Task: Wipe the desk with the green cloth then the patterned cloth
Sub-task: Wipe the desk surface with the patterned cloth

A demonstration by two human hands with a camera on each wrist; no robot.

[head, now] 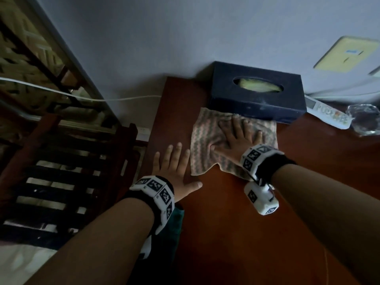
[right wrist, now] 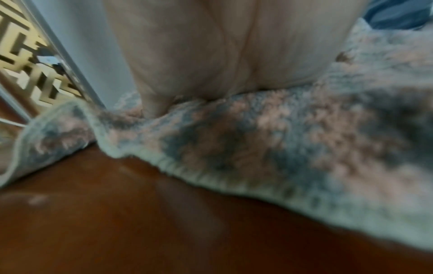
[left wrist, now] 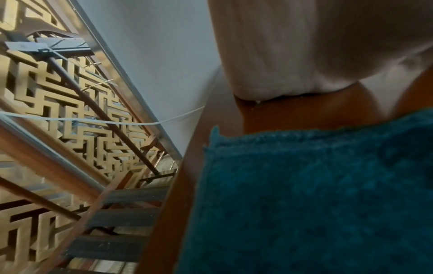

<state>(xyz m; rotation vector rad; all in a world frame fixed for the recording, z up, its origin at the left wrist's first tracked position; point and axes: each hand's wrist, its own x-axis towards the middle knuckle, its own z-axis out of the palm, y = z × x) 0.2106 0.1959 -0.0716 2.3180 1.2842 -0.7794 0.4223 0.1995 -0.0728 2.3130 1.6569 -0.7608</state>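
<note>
The patterned pink-and-grey cloth (head: pixel 207 140) lies spread on the reddish-brown desk (head: pixel 226 223), just in front of the tissue box. My right hand (head: pixel 236 136) presses flat on it with fingers spread; the palm (right wrist: pixel 222 55) rests on the rumpled patterned cloth (right wrist: pixel 281 139). My left hand (head: pixel 174 167) lies flat and open on the bare desk near its left edge, beside the cloth. The green cloth (head: pixel 174 225) sits under my left wrist, mostly hidden; in the left wrist view the green cloth (left wrist: pixel 316 194) fills the lower right below the palm (left wrist: pixel 293 46).
A dark blue tissue box (head: pixel 255 93) stands at the back against the wall. A white remote (head: pixel 327 112) and crumpled clear plastic (head: pixel 364 120) lie at the right. A dark wooden chair (head: pixel 61 182) and a white cable (head: pixel 82 95) are left of the desk.
</note>
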